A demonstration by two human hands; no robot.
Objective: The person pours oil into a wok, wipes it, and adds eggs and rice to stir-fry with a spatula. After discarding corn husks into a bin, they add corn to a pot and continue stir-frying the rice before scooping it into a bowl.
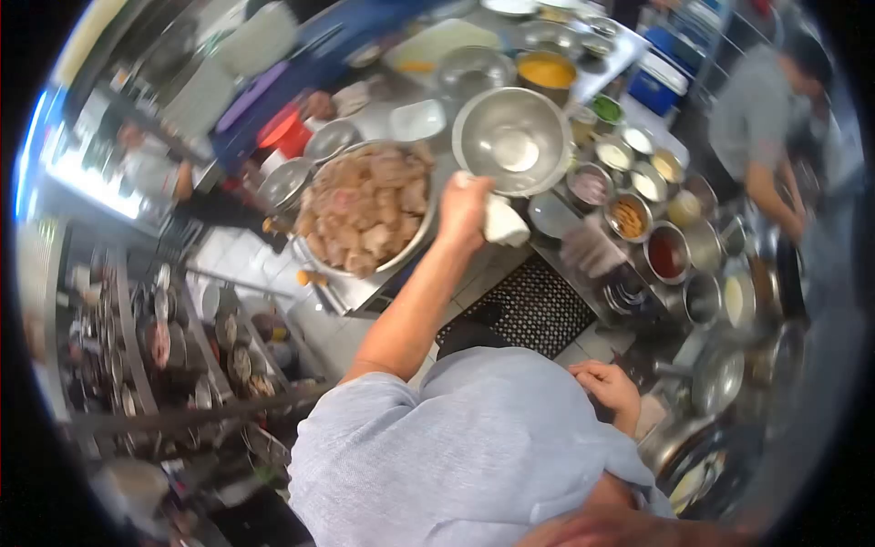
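My left hand [465,211] is closed on the near rim of a steel bowl [497,146], with a white cloth [504,221] bunched beside the fingers. Only a bright reflection shows inside the bowl. Left of this hand stands a large round container heaped with pieces of brown meat [369,205]. My right hand [611,387] hangs by my waist, its fingers loosely bent and partly apart, with nothing visible in them.
Pots and bowls of food stand along the counter at right, among them red sauce [667,255]. A co-worker [761,118] bends over the far right side. Another person [150,169] stands at left. Shelves of pans [173,346] line the lower left. A black mat [529,305] lies on the floor.
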